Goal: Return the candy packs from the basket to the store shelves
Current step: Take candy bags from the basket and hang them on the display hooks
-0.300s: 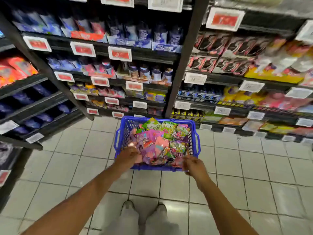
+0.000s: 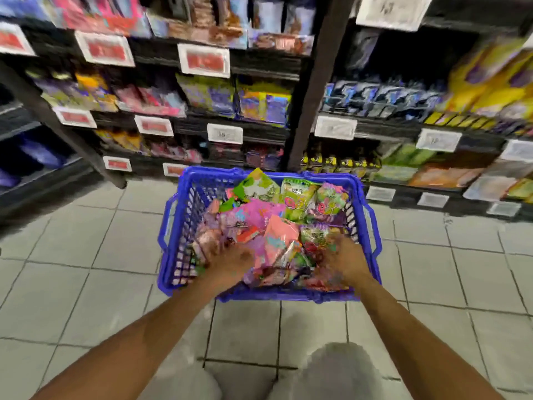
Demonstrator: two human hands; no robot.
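A blue plastic basket [image 2: 173, 243] stands on the tiled floor in front of the shelves, heaped with several candy packs [image 2: 277, 226] in pink, green and purple wrappers. Both my hands are down inside it at its near end. My left hand [image 2: 230, 264] lies on the pink packs at the left, its fingers blurred among them. My right hand [image 2: 343, 261] rests on the packs at the right with its fingers spread over a green and red pack. Motion blur hides any grip.
Dark store shelves [image 2: 259, 134] full of snack and candy packs with price tags rise just behind the basket, split by a dark upright post [image 2: 311, 111]. Another shelf unit stands at the left [image 2: 37, 174]. My knees show at the bottom edge.
The view has dropped closer to the basket. Both hands have moved from the basket's near rim forward into the heap of packs.
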